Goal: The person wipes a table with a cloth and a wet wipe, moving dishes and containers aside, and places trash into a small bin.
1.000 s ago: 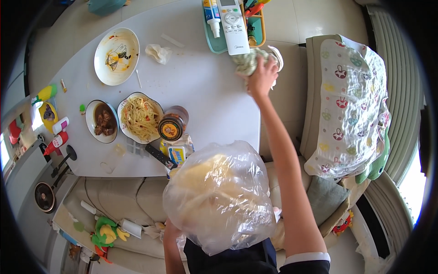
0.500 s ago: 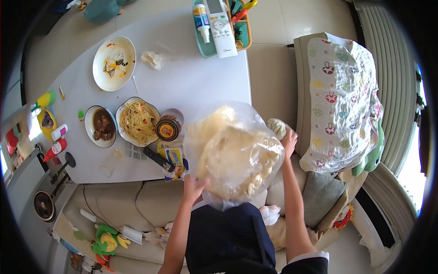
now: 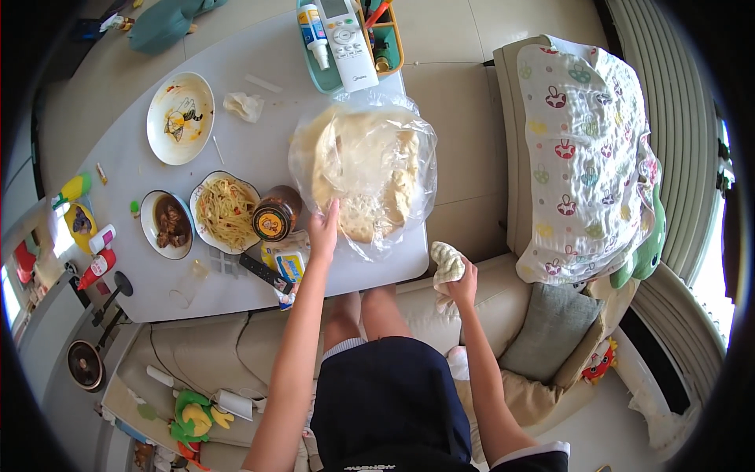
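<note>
A clear plastic bag with pale, flat pieces of bread in it is over the right part of the table. My left hand is at the bag's near left edge, gripping it; some fingers are hidden. Off the table's near right corner, my right hand is closed round a bunched, pale checked cloth. Left of the bag stands a dark-lidded jar, close to my left hand.
Shredded food fills a scalloped bowl; a bowl of brown stew sits beside it. Farther back are a stained plate and crumpled tissue. A remote-filled caddy stands at the far edge. Behind the table runs a sofa.
The bag has moved away from me, farther over the table, and my left hand went with it. My right hand has drawn down and left with the cloth, away from the bag.
</note>
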Demonstrator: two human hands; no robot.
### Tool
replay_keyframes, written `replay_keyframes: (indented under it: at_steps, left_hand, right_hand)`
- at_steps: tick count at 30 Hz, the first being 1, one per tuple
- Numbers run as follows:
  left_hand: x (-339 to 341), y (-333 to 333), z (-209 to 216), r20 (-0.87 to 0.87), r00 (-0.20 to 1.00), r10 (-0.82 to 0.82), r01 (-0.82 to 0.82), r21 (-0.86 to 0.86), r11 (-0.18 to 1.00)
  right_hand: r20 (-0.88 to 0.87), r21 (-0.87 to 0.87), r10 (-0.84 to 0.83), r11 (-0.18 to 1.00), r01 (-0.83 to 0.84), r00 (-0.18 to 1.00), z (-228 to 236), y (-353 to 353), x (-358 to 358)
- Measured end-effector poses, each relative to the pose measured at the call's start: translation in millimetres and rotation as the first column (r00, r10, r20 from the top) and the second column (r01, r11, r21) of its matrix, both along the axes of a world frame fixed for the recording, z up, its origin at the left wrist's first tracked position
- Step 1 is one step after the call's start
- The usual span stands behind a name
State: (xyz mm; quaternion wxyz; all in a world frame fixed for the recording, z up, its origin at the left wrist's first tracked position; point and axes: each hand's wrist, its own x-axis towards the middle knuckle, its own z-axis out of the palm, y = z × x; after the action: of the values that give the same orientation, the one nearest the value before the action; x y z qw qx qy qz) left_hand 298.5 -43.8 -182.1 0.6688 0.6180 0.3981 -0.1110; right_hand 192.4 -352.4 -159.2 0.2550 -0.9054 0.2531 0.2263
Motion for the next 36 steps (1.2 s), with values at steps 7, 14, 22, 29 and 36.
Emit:
replay_keyframes:
  at_steps: [7,14,22,29,36]
  left_hand:
    - [-4,-7,-6,0.246,0.963,-0.106,0.023,0.319,0.948]
    - [-80,-15,22,0.055,0.998,0.021,-0.029,0.149,0.988]
    - [-197,18,43,0.018,1.000,-0.013,0.012,0.094,0.996]
    - [-235,21,79,-0.331,0.944,-0.018,-0.106,-0.354,0.929]
    - [-285,59,93,-0.281,0.851,0.445,-0.510,-0.232,0.828]
  right_hand:
    - [0.143,-0.033,0.085,0.996,-0.081,0.986,14,12,11]
    - [0.197,-0.006,0.104,0.994,-0.105,0.975,32,73,5]
    - [-0.167,0.055,0.240,0.971,-0.234,0.956,20,163,-24]
    - [0.038,0.190,0.549,0.816,-0.545,0.835,65,196,-61]
    - [0.198,0.653,0.736,0.394,-0.647,0.647,60,259,-107]
